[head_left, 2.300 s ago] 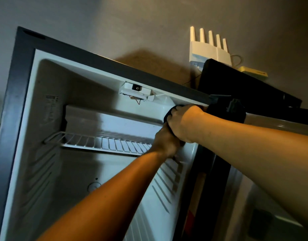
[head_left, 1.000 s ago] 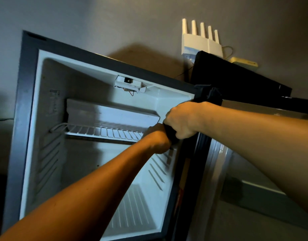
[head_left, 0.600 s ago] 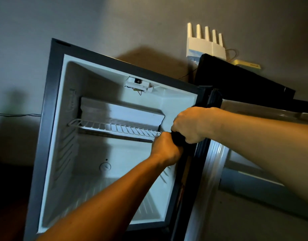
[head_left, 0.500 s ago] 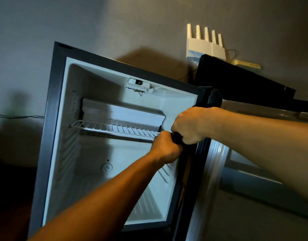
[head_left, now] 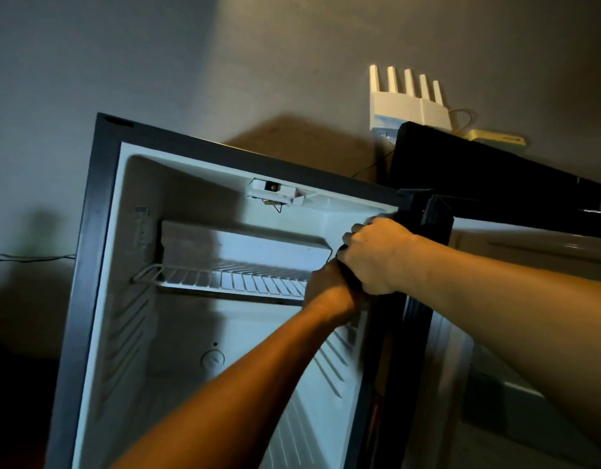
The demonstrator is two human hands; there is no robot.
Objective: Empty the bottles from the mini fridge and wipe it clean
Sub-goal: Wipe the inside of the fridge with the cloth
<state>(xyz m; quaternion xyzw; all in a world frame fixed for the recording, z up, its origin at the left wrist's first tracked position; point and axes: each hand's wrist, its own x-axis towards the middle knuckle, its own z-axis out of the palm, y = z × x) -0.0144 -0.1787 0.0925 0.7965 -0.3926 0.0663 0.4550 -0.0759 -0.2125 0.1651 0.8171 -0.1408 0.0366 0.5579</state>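
At the mini fridge [head_left: 99, 265] right wall, both hands hold a dark cloth [head_left: 348, 277]: right hand [head_left: 377, 257] curled tight, left hand [head_left: 328, 291] just below.

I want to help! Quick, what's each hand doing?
Left hand: curled at the fridge's right inner edge; what it holds cannot be told.
Right hand: closed, gripping a dark cloth.

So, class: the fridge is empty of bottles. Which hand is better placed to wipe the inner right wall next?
Probably the left hand: it reaches inside the fridge, beside that wall. The right hand grips a dark cloth at the front edge.
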